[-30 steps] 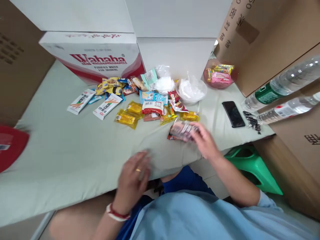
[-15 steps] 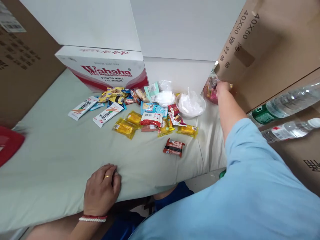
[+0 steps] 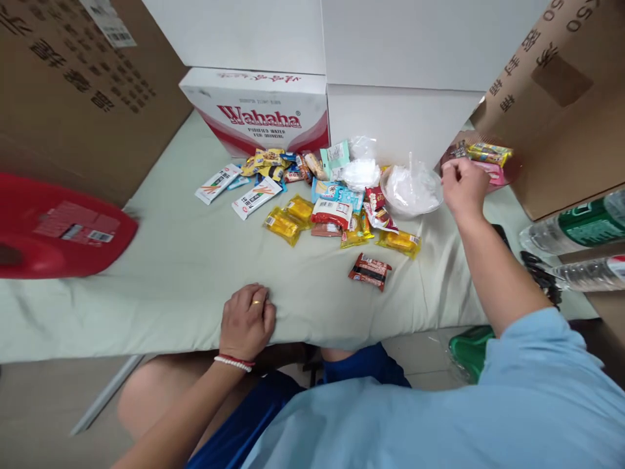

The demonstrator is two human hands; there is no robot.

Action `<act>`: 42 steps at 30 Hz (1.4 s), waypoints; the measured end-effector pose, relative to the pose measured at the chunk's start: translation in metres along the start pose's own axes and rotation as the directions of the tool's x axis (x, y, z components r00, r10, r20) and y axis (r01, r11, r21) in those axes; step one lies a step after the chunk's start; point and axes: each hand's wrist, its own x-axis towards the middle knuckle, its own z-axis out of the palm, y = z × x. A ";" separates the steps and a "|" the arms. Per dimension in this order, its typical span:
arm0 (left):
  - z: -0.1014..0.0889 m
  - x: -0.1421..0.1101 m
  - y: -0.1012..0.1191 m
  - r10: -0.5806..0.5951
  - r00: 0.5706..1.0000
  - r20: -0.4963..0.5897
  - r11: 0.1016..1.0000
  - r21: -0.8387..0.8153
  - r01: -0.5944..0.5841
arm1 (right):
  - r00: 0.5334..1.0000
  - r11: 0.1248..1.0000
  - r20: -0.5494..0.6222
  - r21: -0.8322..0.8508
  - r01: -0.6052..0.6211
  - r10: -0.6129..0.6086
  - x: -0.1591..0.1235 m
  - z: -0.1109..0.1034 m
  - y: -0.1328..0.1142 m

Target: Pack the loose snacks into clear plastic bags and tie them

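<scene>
My left hand (image 3: 247, 319) rests on the pale green cloth near its front edge, fingers curled closed with no object showing in them. At the right, my right hand (image 3: 465, 187) is raised beside a clear plastic bowl (image 3: 424, 208) with white plastic wrap (image 3: 407, 189) in it. Its thumb and fingers are pinched together; whatever they hold, if anything, is hidden. Behind this hand lie a yellow snack packet (image 3: 489, 154) and a pink packet (image 3: 491, 172). A brown snack packet (image 3: 370, 271) sits apart in front of yellow-wrapped snacks (image 3: 282, 225) and a red-and-white packet (image 3: 332, 213).
A white Wahaha carton (image 3: 263, 120) and plain white panels stand at the back. Brown cardboard (image 3: 561, 130) flanks the right side, with plastic bottles (image 3: 593, 221) near it. A red container (image 3: 63, 228) is at the left. Two white stick packets (image 3: 256, 197) lie left of the pile.
The view has shifted left and down. My right hand has drawn back from the packets at the far right corner, now showing behind it. My left hand stays on the cloth.
</scene>
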 end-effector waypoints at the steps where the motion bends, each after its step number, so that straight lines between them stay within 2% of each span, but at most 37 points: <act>1: 0.000 0.000 0.001 -0.005 1.000 0.004 1.000 0.002 0.005 | 0.999 0.998 0.038 0.062 0.027 -0.029 -0.021 -0.004 -0.010; 3: -0.001 0.000 0.002 0.000 1.000 -0.002 1.000 0.022 0.000 | 0.981 0.984 0.171 0.165 0.063 -0.092 -0.060 -0.013 -0.031; 6: -0.003 0.000 0.003 0.041 0.999 -0.025 0.998 0.051 -0.039 | 0.919 0.961 0.352 0.265 0.082 -0.176 -0.100 -0.022 -0.055; 8: -0.004 0.000 0.002 0.067 0.997 -0.036 0.996 0.056 -0.065 | 0.906 0.959 0.393 0.277 0.050 -0.160 -0.111 -0.022 -0.059; 10: -0.004 0.000 0.002 0.081 0.996 -0.047 0.995 0.055 -0.078 | 0.927 0.960 0.364 0.278 -0.017 -0.088 -0.111 -0.017 -0.056; 14: -0.003 -0.001 0.002 0.064 0.996 -0.063 0.998 0.032 -0.063 | 0.985 0.953 0.158 0.284 -0.106 0.062 -0.092 -0.003 -0.049; 16: -0.002 -0.002 0.002 0.045 0.997 -0.066 0.999 0.015 -0.045 | 0.994 0.964 0.100 0.258 -0.063 0.038 -0.079 0.002 -0.055; 21: -0.001 -0.003 0.003 0.016 0.998 -0.058 1.000 -0.008 -0.017 | 0.977 0.975 0.118 0.151 0.161 -0.179 -0.045 0.026 -0.097; 24: -0.001 -0.003 0.003 0.021 0.998 -0.060 1.000 0.000 -0.021 | 0.954 0.965 0.144 0.049 0.258 -0.262 -0.024 0.060 -0.123; 26: -0.002 -0.003 0.002 0.030 0.997 -0.065 0.999 0.016 -0.029 | 0.940 0.960 0.209 -0.019 0.278 -0.268 -0.009 0.086 -0.133; 29: -0.002 -0.004 0.002 0.032 0.997 -0.076 0.999 0.024 -0.030 | 0.954 0.977 0.250 -0.094 0.194 -0.165 0.014 0.119 -0.131; 32: -0.001 -0.004 0.002 0.040 0.996 -0.084 0.999 0.014 -0.039 | 0.994 0.994 0.096 -0.079 0.069 -0.061 0.041 0.138 -0.115; 34: -0.001 -0.004 0.002 0.041 0.996 -0.081 0.999 0.005 -0.041 | 0.998 0.998 0.032 -0.042 0.050 -0.048 0.059 0.145 -0.107; 37: 0.000 -0.005 0.001 0.020 0.997 -0.074 1.000 -0.019 -0.022 | 0.992 0.999 0.125 -0.045 0.021 -0.015 0.079 0.148 -0.107; 39: 0.000 -0.005 0.001 0.001 0.997 -0.076 0.999 -0.038 -0.004 | 0.990 0.998 0.139 -0.068 0.006 0.003 0.084 0.141 -0.114; 42: 0.001 -0.006 0.003 -0.018 0.997 -0.076 0.998 -0.057 0.014 | 0.998 0.998 0.000 -0.010 0.065 -0.065 0.069 0.116 -0.129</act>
